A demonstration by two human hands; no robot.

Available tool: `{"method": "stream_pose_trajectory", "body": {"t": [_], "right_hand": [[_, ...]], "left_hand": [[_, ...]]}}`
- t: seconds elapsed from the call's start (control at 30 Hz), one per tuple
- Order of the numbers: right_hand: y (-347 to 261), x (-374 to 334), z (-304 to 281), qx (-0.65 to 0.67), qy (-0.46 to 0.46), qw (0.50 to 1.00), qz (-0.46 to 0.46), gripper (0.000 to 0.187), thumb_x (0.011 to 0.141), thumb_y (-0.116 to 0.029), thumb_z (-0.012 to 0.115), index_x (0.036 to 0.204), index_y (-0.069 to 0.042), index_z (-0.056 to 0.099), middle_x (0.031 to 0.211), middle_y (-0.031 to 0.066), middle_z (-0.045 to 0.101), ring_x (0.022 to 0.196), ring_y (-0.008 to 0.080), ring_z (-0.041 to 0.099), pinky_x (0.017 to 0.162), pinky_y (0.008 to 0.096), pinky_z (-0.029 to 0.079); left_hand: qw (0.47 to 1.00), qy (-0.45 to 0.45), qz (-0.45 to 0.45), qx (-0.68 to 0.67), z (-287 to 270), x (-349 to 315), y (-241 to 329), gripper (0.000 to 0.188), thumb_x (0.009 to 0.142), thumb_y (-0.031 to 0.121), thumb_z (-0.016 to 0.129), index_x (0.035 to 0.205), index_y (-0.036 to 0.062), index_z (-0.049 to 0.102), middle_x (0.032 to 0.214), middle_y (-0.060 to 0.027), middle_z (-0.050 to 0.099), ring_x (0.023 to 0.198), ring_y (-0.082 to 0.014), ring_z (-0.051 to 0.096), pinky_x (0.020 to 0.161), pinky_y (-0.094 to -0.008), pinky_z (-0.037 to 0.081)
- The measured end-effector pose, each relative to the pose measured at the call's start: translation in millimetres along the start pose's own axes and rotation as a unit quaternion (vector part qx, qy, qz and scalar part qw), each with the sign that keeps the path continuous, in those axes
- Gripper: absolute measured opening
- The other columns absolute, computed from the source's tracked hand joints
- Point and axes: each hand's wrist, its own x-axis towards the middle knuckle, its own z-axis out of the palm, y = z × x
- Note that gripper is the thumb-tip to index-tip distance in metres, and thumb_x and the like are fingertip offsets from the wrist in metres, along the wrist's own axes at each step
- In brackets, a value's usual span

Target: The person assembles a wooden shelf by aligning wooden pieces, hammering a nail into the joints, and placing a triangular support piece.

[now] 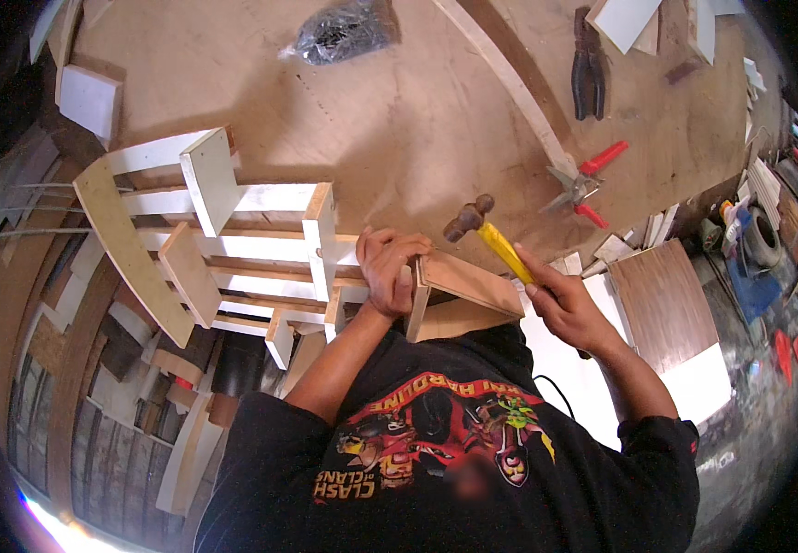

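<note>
A slatted wooden shelf (261, 247) with white and bare-wood boards lies across the worktable's near side, its right end close to my body. My left hand (390, 267) is closed over that end, fingers curled and thumb beside an upright board. Touching this spot, a triangular box-like section (468, 286) of brown board extends toward the right. In my right hand (560, 300) is a hammer (500, 247), gripped by its yellow handle. Its rusty metal head is raised above the section's far edge, apart from the wood. Whether my left fingers also pinch a nail is too small to tell.
On the brown worktable (353, 138) lie red-handled pliers (588, 184), black-handled pliers (588, 78), a clear plastic bag (344, 32) with dark contents and a long curved wood strip (510, 78). Wood offcuts (141, 369) pile up at left. A brown panel (664, 304) sits at right.
</note>
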Motion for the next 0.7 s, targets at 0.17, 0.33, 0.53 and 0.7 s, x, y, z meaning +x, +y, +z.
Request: {"method": "stream_pose_trajectory", "body": {"t": [0.17,0.33,0.53,0.7], "right_hand": [[-3,2,0,-0.042,0.010,0.995,-0.086,0.056,0.104,-0.007,0.050,0.159,-0.010,0.037,0.078,0.0002,0.056,0.066,0.0082,0.047,0.063,0.0261,0.045],[-5,0,8,0.028,0.020,0.997,0.063,0.056,0.103,-0.009,0.051,0.158,-0.011,0.037,0.144,0.0254,0.056,0.133,0.0334,0.056,0.112,0.0409,0.042],[-16,1,10,-0.009,-0.020,0.999,0.025,0.056,0.103,-0.008,0.053,0.156,-0.006,0.038,0.123,0.0224,0.068,0.109,0.0273,0.066,0.097,0.0374,0.048],[-9,2,16,-0.061,-0.076,0.995,-0.033,0.054,0.103,-0.007,0.049,0.156,-0.004,0.038,0.131,0.0246,0.065,0.122,0.0277,0.063,0.104,0.0366,0.045]], "left_hand": [[0.999,0.029,0.016,0.021,7,-12,-12,0.038,0.099,0.040,0.038,0.114,0.0064,0.050,0.104,-0.0058,0.074,0.101,-0.0308,0.055,0.114,-0.0526,0.022],[0.999,0.020,0.014,0.022,8,-15,-15,0.033,0.100,0.042,0.037,0.106,0.0091,0.041,0.103,-0.0063,0.074,0.098,-0.0304,0.053,0.114,-0.0524,0.023],[0.999,0.028,0.010,0.015,6,-10,-9,0.036,0.101,0.044,0.035,0.102,0.0092,0.040,0.103,-0.0071,0.075,0.096,-0.0298,0.052,0.112,-0.0522,0.024],[0.999,0.029,0.014,0.005,8,-11,-13,0.038,0.101,0.046,0.035,0.101,0.0087,0.040,0.103,-0.0072,0.075,0.096,-0.0297,0.052,0.113,-0.0512,0.023]]}}
